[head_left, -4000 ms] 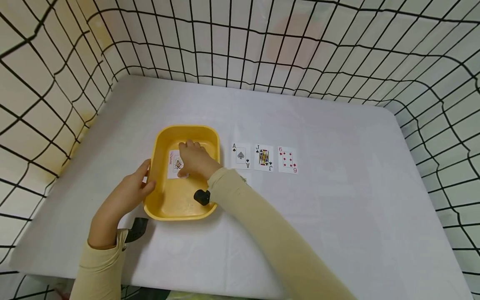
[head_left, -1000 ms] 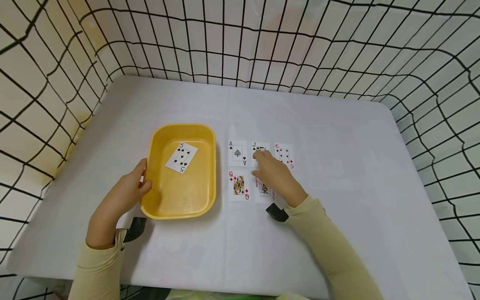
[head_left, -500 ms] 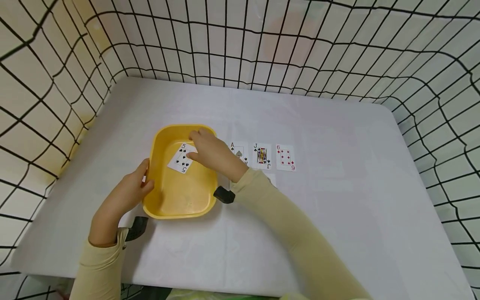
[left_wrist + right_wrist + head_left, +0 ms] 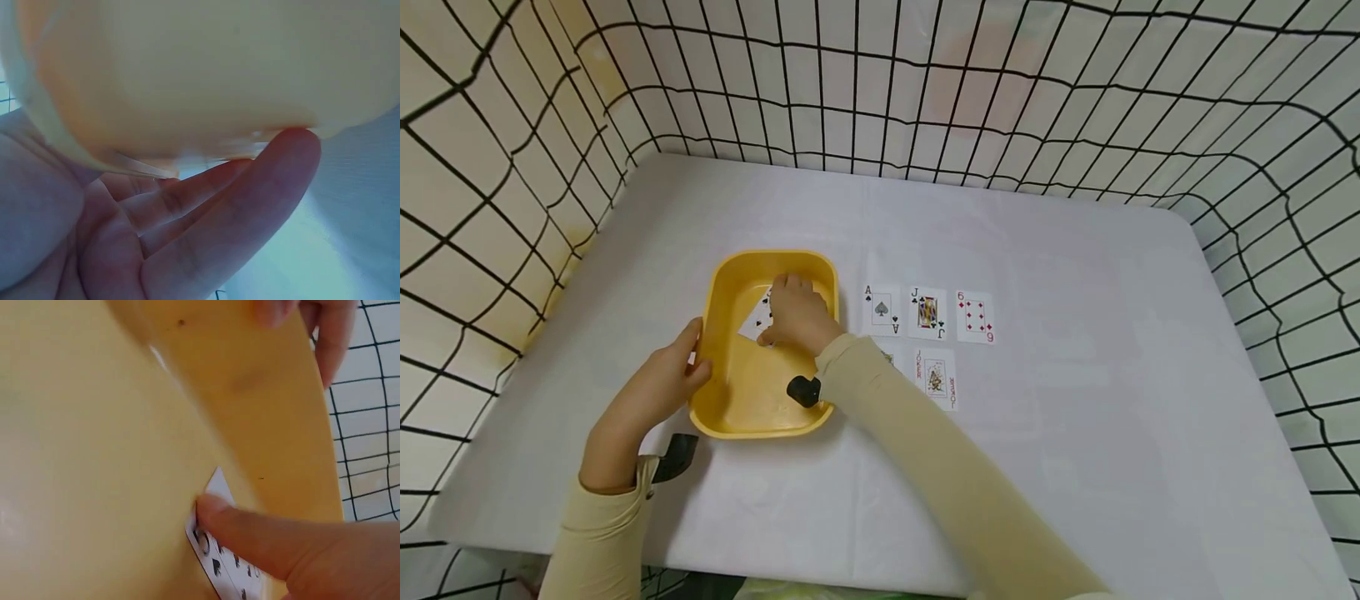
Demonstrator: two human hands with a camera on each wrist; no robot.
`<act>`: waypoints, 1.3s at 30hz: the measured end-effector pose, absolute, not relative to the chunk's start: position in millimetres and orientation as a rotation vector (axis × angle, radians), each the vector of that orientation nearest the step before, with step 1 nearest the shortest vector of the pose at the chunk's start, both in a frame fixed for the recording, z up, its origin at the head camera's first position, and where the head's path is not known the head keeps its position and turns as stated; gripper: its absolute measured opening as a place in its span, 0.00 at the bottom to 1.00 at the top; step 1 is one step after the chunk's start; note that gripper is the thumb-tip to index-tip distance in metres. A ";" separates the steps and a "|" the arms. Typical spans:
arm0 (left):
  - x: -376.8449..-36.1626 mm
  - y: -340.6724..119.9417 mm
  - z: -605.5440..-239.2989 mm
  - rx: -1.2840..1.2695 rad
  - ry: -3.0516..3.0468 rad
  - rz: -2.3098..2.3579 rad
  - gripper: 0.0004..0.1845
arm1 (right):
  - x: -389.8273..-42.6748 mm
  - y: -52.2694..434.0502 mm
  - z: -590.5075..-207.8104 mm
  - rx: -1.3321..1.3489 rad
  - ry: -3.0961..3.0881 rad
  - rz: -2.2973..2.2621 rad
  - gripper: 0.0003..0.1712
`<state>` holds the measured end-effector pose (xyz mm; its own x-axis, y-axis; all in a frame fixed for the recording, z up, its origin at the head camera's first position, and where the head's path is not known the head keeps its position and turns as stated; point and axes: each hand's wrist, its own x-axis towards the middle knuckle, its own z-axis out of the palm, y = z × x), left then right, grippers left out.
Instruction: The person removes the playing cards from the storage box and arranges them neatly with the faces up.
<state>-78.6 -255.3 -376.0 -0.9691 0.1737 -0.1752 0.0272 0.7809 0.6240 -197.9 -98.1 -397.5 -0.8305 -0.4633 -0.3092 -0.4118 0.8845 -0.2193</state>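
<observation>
A five of spades (image 4: 757,318) lies slanted inside the yellow plastic tray (image 4: 760,408). My right hand (image 4: 801,315) reaches down into the tray over the card's right side. In the right wrist view the thumb (image 4: 250,534) presses on the card near its corner, and the card looks bent between thumb and fingers; those fingers are out of sight there. My left hand (image 4: 658,383) grips the tray's left rim, thumb over the edge. The left wrist view shows its fingers (image 4: 231,219) against the outside of the wall.
Right of the tray, an ace of spades (image 4: 881,310), jack of clubs (image 4: 928,313) and six of diamonds (image 4: 975,317) form a row. Below them lie a joker (image 4: 936,379) and a queen mostly hidden by my right sleeve (image 4: 910,408). Black wire mesh (image 4: 917,125) borders the white table (image 4: 1112,417).
The joker, in the tray 4 seconds ago, now lies below the jack. My right hand has moved left from there onto the five of spades. The left hand stays at the rim.
</observation>
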 end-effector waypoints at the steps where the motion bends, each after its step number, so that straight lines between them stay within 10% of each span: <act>1: -78.5 -255.4 -375.8 0.152 2.750 0.957 0.28 | -197.1 -98.4 -398.3 -0.650 2.717 -0.170 0.54; 21: -77.8 -254.4 -377.6 0.126 2.727 0.976 0.28 | -210.7 -66.9 -378.8 -0.642 2.461 -1.079 0.26; 39: -78.9 -255.6 -376.6 0.144 2.740 0.945 0.28 | -209.0 124.4 -392.5 -0.383 2.314 -1.514 0.22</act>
